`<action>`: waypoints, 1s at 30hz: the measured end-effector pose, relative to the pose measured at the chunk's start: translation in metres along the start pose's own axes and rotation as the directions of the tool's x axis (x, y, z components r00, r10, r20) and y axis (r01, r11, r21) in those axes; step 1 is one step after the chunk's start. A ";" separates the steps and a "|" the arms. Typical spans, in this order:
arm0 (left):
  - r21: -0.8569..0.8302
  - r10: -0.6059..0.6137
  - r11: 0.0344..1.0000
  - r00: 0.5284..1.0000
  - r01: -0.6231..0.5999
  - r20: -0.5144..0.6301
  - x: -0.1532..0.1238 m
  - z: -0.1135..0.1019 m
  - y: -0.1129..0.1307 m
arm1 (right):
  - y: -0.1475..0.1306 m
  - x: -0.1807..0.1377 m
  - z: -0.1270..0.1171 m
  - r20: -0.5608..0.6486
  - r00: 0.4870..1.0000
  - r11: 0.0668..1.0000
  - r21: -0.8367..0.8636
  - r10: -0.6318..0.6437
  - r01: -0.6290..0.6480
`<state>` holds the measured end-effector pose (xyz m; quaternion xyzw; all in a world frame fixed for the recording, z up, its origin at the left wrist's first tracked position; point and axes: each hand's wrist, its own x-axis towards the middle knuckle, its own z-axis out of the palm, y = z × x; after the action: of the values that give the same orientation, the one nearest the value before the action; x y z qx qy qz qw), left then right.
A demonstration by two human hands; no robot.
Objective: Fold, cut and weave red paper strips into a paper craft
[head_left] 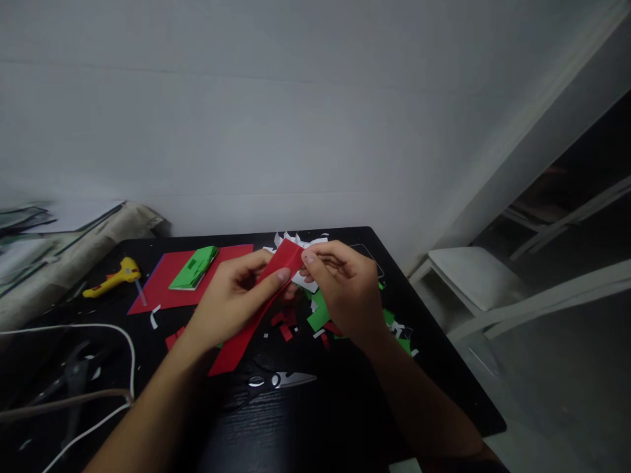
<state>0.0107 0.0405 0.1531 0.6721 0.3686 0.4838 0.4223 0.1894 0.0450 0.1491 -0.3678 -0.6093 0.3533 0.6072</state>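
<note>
A long strip of red paper (pixel 235 348) slants up from the lower left, held in the air over the black table. My left hand (pixel 241 292) grips it near its upper part, thumb on top and fingers behind. At the strip's upper right end, my right hand (pixel 342 282) pinches the edge between thumb and fingertips. A fold or crease shows near that end. Below the strip lie scissors (pixel 276 381) with their blades pointing right. White paper pieces (pixel 310 243) and green paper scraps (pixel 319 315) are behind and under my hands, partly hidden.
A yellow glue gun (pixel 113 279) lies at the left near a red sheet (pixel 165 272), which bears a folded green paper stack (pixel 194 269). White cables (pixel 132 355) loop at the left edge beside dark pliers-like tools (pixel 76 374). A white chair (pixel 463 276) stands right of the black table (pixel 458 387).
</note>
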 end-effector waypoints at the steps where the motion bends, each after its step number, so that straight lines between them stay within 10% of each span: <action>1: 0.025 0.021 0.999 1.000 -0.021 -0.011 0.001 0.000 0.001 | 0.000 0.000 0.000 0.004 1.000 1.000 -0.012 -0.013 0.013; 30: 0.020 0.092 0.996 0.971 -0.090 -0.219 -0.005 0.004 0.008 | -0.009 -0.005 -0.001 0.107 0.991 0.994 0.073 -0.083 0.075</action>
<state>0.0140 0.0324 0.1587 0.6328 0.3841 0.5723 0.3529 0.1898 0.0364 0.1548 -0.3021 -0.6433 0.3694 0.5987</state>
